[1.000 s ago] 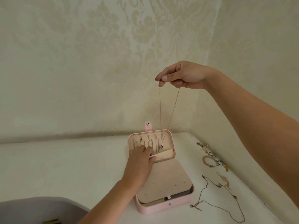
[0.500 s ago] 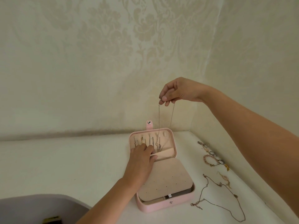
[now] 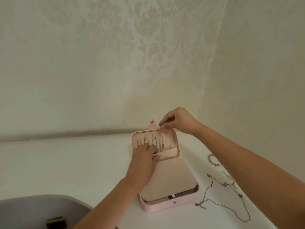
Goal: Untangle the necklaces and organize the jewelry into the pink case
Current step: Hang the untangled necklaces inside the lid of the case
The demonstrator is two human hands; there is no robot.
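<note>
The pink case (image 3: 171, 206) stands open on the white table, its lid (image 3: 175, 138) upright against the wall with several chains hanging inside. My left hand (image 3: 145, 156) pulls the lid's pocket flap (image 3: 168, 154) forward with curled fingers. My right hand (image 3: 177, 120) pinches the top of a thin necklace (image 3: 160, 142) at the lid's upper edge; the chain hangs down inside the lid. A long loose necklace (image 3: 229, 207) lies on the table right of the case.
A beaded bracelet (image 3: 211, 160) and small earrings (image 3: 228, 177) lie right of the case, partly hidden by my right forearm. A grey tray (image 3: 41, 207) with a small dark object sits at the lower left. Patterned walls meet in a corner behind the case.
My right hand has come down from high above the case to the lid's top edge, lowering the hanging necklace into the lid. My left hand has stayed on the pocket flap.
</note>
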